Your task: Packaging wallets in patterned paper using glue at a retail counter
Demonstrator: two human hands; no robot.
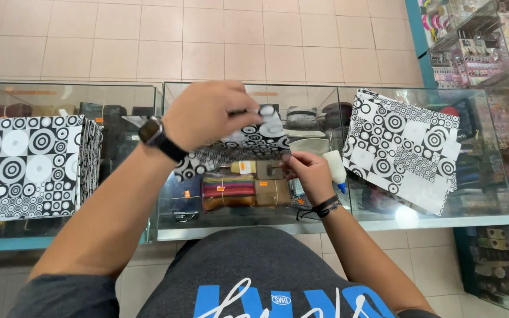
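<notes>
Holding a folded sheet of black-and-white circle-patterned paper above the glass surface: left hand, wristwatch on wrist, pinching its upper edge. Right hand, closed, gripping the lower edge plus a white glue bottle with blue tip. Stack of patterned sheets far left; one finished piece right.

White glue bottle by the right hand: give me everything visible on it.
The glue bottle is small, white, plastic-looking, with a blue tip pointing down toward the person. It lies tilted on the glass counter, right beside the right hand, whose fingers hide its lower left side. Whether the hand actually touches it is unclear.
</notes>
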